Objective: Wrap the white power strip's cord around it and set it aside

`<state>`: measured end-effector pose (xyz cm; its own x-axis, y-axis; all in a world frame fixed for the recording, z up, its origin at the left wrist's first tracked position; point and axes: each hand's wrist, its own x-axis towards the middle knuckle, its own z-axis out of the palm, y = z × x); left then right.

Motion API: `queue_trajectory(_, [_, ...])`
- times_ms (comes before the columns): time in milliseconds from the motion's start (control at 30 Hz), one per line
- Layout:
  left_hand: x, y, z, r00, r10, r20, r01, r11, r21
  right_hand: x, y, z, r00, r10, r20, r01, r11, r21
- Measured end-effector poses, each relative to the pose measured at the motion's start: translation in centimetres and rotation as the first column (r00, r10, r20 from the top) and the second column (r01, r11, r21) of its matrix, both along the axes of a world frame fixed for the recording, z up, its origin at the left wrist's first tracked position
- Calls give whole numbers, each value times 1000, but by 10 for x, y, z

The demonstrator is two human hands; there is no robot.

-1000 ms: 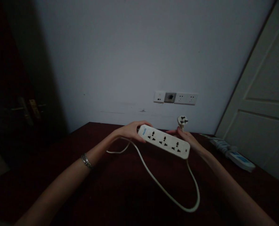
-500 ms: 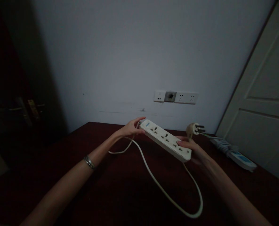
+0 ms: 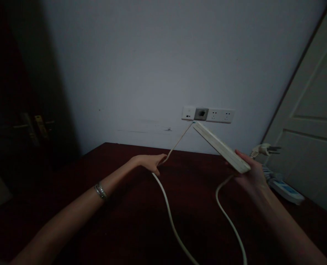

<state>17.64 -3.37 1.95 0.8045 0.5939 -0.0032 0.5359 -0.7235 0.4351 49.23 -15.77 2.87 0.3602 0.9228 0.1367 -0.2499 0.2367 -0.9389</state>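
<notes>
My right hand [image 3: 251, 172] grips the lower end of a white power strip [image 3: 220, 145], which is tilted with its far end raised toward the wall and its narrow side facing me. Beside that hand, the strip's three-pin plug [image 3: 264, 150] sticks out to the right. My left hand [image 3: 150, 163] is closed round the white cord [image 3: 170, 213]. From there one stretch runs taut up to the strip's far end, and the rest droops toward me in a loop that comes back up under my right hand.
A dark red tabletop [image 3: 124, 221] lies below. Behind it, wall sockets [image 3: 220, 115] and a grey wall plate [image 3: 201, 113] are set in the pale wall. A second power strip [image 3: 287, 191] with bundled cord rests at the right, near a white door [image 3: 312, 110].
The power strip has moved right and up, turning its socket face out of sight. My left hand has left its end and now holds the cord, pulled straight.
</notes>
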Motion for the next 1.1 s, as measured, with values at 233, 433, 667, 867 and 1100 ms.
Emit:
queue_trajectory(233, [-19, 5, -26, 983, 102, -150, -106, 994, -18, 16, -6, 13, 993, 85, 80, -99, 976, 193])
queue_trajectory(433, [-20, 5, -15, 998, -37, -54, 14, 926, -377, 8, -10, 24, 985, 78, 153, -103, 980, 168])
queue_trajectory(667, [27, -13, 18, 763, 116, 636, -78, 993, -88, -22, -4, 28, 989, 122, 83, -126, 991, 38])
queue_trajectory(867, [77, -18, 14, 641, 43, 766, 67, 992, -111, -29, 4, 16, 955, 155, 251, -170, 985, 39])
queue_trajectory(1100, [79, -40, 3, 869, -5, 494, -23, 998, 51, -16, 17, 9, 983, 45, 177, -52, 998, 34])
